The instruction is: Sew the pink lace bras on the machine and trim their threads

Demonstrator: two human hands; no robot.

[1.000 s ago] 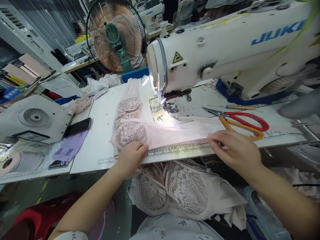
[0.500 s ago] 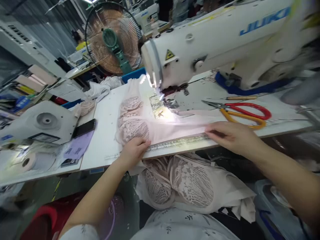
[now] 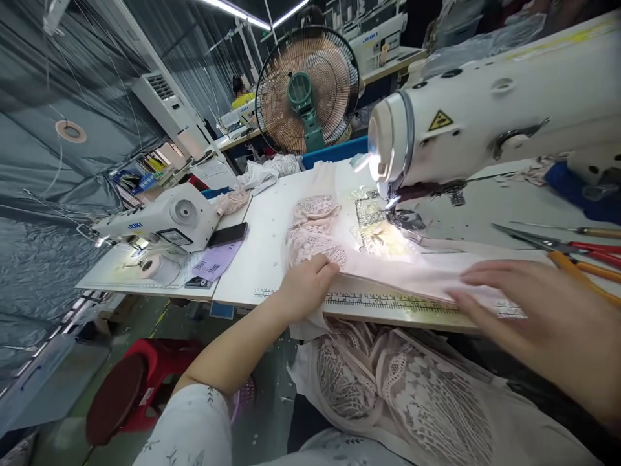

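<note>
A pale pink bra (image 3: 383, 270) with lace cups lies along the table's front edge, beside a printed ruler strip (image 3: 373, 300). My left hand (image 3: 308, 285) is closed on the lower edge of its near lace cup, thumb against the fingers. Over the other end of its band, my right hand (image 3: 538, 310) is slightly blurred, with thumb and fingers apart and the fingertips at the fabric. The needle area of a white sewing machine (image 3: 436, 136) is lit just beyond the band. More lace bras (image 3: 431, 388) rest on my lap below the table edge.
Scissors (image 3: 567, 249) with red and orange handles and an awl (image 3: 596, 231) lie at the right. Leftward are a phone (image 3: 228, 234), purple paper (image 3: 218, 261), a thread cone (image 3: 160, 268) and a second machine (image 3: 169, 217). A fan (image 3: 305, 90) stands behind; a red stool (image 3: 160, 382) is lower left.
The view has swung left, so things appear farther right. My right thumb and fingers have parted from their pinch on the band. My left hand remains at the lace cup.
</note>
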